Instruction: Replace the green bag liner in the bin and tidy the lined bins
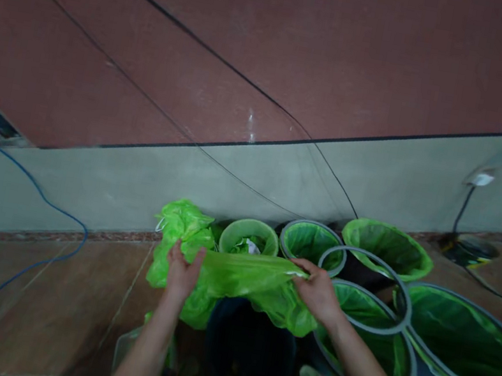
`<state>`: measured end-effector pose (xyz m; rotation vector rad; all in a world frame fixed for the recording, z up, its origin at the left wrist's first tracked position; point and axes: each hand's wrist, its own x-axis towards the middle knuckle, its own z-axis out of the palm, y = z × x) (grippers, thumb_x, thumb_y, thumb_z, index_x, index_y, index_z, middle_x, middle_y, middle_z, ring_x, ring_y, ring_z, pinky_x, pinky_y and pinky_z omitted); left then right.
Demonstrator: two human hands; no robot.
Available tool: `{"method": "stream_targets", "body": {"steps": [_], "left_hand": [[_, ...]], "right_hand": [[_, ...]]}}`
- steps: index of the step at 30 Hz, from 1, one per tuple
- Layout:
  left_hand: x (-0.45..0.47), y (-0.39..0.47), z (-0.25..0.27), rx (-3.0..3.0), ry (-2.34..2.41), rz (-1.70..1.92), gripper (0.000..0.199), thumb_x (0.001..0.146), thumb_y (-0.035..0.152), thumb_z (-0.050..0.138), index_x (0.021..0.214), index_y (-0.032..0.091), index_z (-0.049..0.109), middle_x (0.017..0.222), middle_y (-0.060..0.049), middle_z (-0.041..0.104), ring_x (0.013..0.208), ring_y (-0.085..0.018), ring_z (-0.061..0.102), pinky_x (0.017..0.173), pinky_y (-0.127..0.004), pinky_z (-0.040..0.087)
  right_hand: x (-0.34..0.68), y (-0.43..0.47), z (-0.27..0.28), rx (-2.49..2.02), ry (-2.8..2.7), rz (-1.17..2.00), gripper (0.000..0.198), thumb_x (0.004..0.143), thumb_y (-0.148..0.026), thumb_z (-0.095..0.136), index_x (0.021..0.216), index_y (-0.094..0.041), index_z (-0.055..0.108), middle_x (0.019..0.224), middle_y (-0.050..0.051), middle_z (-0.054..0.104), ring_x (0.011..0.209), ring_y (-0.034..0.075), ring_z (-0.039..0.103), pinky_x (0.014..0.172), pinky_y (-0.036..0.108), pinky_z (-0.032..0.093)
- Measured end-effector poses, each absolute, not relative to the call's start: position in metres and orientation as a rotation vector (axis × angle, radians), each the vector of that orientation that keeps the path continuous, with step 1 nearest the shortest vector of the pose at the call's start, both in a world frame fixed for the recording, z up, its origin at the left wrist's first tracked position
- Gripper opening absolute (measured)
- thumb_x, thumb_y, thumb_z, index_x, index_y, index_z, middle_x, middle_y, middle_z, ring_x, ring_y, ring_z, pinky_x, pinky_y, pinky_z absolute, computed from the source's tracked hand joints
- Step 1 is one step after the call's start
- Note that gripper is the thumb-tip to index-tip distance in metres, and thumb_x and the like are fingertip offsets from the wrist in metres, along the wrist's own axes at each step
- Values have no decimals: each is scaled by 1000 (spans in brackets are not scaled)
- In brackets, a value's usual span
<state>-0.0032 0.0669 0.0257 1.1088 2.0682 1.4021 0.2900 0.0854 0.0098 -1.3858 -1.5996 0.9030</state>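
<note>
A thin bright-green plastic bag [245, 276] is stretched sideways between my two hands, its upper edge fairly straight and its lower part hanging loose. My left hand [182, 272] grips the bag's left end, thumb raised beside the fingers. At the other end my right hand [317, 292] pinches the edge between thumb and fingers. Below the bag stands a dark round bin [247, 362], its mouth partly covered by the hanging plastic; its inside is too dark to make out. Crumpled green bags [183, 220] lie just beyond my left hand.
Along the wall stand a small green bin [229, 234] and several bins lined with green bags, including a large one [466, 346] at right. A loose grey ring [377, 257] rests across some bins. A blue cable [30, 266] crosses the tiled floor at left.
</note>
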Motion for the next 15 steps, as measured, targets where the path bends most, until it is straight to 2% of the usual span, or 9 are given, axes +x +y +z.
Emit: {"method": "stream_targets", "body": {"steps": [2,3,7,11,15], "left_hand": [[36,56,24,1585,1890,1353,63,74,35,65,131,19,43,141,-15,38,134,-27,35,110,-41,31],[55,51,24,1762,1762,1320,60,77,32,63,132,20,43,143,-13,36,135,-26,33,112,-41,28],[104,40,20,2064,1467,1175,53,75,21,61,126,22,46,130,-12,47,125,-25,44,109,-41,35],[112,51,13,2100,1568,1207,52,71,9,56,121,20,48,118,-10,52,115,-23,51,101,-40,44],[101,63,12,2121,1673,1222,48,71,3,47,116,18,53,116,-9,55,111,-20,54,101,-36,45]], "right_hand": [[278,85,11,-1285,-1543,973,41,68,-21,48,104,-15,67,102,8,69,93,23,64,84,34,48],[272,85,11,-1251,-1520,1008,43,68,-21,48,107,-15,65,103,8,69,92,22,64,83,33,49],[255,82,12,-1201,-1465,1065,49,68,-19,50,116,-15,59,107,8,67,96,22,63,86,35,48],[248,75,19,-1101,-1517,1079,52,68,-18,59,120,-18,57,119,7,61,109,23,56,98,37,41],[249,71,24,-975,-1598,1177,61,67,-16,65,127,-21,53,122,6,58,106,21,57,95,36,43]]}}
